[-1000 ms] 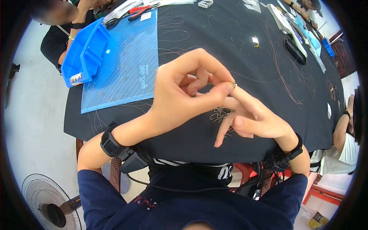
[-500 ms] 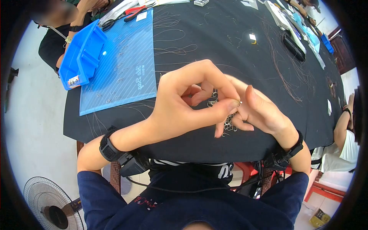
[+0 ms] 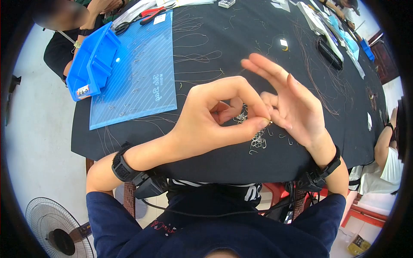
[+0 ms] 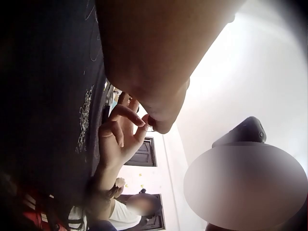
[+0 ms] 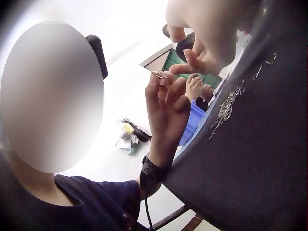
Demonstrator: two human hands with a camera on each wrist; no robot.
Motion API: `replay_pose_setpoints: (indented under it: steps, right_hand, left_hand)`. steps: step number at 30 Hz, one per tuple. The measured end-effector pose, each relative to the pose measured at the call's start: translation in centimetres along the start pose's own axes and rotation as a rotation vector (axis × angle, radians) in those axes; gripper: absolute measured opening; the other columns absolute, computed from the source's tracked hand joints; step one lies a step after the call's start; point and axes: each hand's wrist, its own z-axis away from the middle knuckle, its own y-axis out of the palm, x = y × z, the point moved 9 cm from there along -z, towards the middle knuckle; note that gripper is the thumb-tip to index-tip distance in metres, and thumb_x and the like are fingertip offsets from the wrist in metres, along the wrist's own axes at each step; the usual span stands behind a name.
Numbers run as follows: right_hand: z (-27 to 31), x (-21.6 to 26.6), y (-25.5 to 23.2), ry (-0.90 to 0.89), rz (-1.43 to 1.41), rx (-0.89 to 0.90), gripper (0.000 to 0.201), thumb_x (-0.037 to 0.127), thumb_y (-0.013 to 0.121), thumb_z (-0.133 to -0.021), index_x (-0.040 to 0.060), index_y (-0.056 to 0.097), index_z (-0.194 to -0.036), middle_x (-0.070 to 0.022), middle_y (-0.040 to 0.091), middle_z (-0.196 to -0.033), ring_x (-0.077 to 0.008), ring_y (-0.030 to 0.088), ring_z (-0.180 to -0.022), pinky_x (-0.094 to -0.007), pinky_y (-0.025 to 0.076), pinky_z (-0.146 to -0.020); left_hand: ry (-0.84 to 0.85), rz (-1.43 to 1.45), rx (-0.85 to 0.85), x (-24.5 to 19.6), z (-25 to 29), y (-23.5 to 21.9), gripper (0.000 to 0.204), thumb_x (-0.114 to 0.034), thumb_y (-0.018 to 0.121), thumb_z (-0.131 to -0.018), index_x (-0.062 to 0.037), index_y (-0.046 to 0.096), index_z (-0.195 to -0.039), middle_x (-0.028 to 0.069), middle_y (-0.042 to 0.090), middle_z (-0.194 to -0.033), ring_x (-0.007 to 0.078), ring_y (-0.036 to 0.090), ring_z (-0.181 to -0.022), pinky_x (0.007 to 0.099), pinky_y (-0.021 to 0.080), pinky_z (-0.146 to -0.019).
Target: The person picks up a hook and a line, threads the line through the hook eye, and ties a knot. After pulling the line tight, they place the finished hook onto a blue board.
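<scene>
My left hand (image 3: 200,118) pinches a small metal fish hook (image 5: 159,75) between thumb and forefinger, its other fingers curled inward behind them. In the head view only a tip of the hook shows at the fingertips. My right hand (image 3: 306,115) is turned palm inward close beside it. Two of its fingers stretch out toward the far side, while the others bend in next to the left fingertips. Below both hands, a pile of loose fish hooks (image 3: 259,141) lies on the black tablecloth, with several single hooks scattered to its right.
On the left, a blue file bag (image 3: 150,90) carries rows of hooks with brown lines trailing off its edge. A blue bin (image 3: 97,64) and red-handled pliers (image 3: 151,13) rest on it. Loose brown lines (image 3: 316,86) and a black case (image 3: 329,53) lie to the right. Other people sit around the table.
My right hand has swung from beneath and behind the left fingertips to their right, its fingers now pointing up and away. The left hand has lowered a little and keeps its pinch.
</scene>
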Motion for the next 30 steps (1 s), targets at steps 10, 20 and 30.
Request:
replay_pose_setpoints:
  steps: [10,20,30]
  right_hand:
    - [1.8,5.8,-8.0,-0.34,0.205,-0.51,0.045,0.024,0.044,-0.096,-0.001,0.044,-0.134,-0.0067,0.055,-0.127,-0.0098,0.052,-0.091,-0.0237,0.042,-0.082]
    - [2.1,7.5,-11.4,-0.481,0.174,-0.52,0.047,0.017,0.052,-0.094,-0.0034,0.041,-0.135,-0.0039,0.057,-0.097,-0.0088,0.053,-0.086,-0.0235,0.046,-0.082]
    - [1.3,7.0,-9.7,-0.428,0.141,-0.435,0.058,0.008,0.05,-0.093,-0.0054,0.024,-0.142,0.0002,0.043,-0.08,-0.0053,0.036,-0.064,-0.0196,0.037,-0.06]
  left_hand:
    - [-0.123,0.073,0.125,1.0,-0.1,1.4,0.009,-0.001,0.071,-0.078,-0.0025,0.067,-0.086,0.0,0.06,-0.08,0.0,0.035,-0.055,0.0179,0.027,-0.05]
    - [-0.168,0.362,0.988,0.1,4.8,8.5,0.002,-0.006,0.068,-0.081,-0.0052,0.068,-0.083,0.0004,0.058,-0.074,0.0074,0.038,-0.05,0.0251,0.029,-0.046]
    - [-0.17,0.302,1.088,1.0,5.9,8.7,0.004,-0.006,0.068,-0.08,-0.0048,0.066,-0.083,0.0005,0.055,-0.071,0.0094,0.04,-0.051,0.0272,0.032,-0.047]
